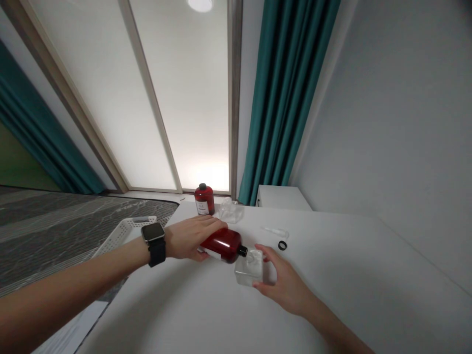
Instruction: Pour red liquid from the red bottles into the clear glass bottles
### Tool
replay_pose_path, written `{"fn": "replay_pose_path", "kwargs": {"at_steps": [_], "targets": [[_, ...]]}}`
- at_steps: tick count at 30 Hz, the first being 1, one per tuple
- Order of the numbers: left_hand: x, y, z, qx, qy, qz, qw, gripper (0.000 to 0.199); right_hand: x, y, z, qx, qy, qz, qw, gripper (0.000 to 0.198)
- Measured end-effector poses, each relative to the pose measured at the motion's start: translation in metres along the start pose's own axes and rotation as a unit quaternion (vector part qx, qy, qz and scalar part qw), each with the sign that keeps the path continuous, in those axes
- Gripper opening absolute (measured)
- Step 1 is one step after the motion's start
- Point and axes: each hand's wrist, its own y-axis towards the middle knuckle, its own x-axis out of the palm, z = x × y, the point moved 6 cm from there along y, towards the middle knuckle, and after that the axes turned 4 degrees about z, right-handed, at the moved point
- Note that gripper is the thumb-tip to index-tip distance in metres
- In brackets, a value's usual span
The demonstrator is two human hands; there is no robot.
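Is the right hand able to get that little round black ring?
Probably yes: the little round black ring lies just past the right hand with nothing visible between, though that hand holds the clear boxy container and would likely let go first.

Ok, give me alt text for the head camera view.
The left hand holds a tipped red bottle, its black neck at a clear container that the right hand holds on a white table. An upright red bottle stands behind.
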Motion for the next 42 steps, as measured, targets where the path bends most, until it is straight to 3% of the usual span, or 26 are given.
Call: {"fn": "replay_pose_path", "kwargs": {"at_steps": [29,42], "targets": [[-0.024,0.024,0.025,0.062,0.110,-0.029,0.992,0.068,0.003,-0.004,-0.004,-0.012,-0.006,0.014,1.000,0.072],[-0.023,0.025,0.024,0.082,0.122,-0.026,0.989,0.071,0.003,-0.004,-0.010,-0.006,-0.006,0.010,1.000,0.074]]}}
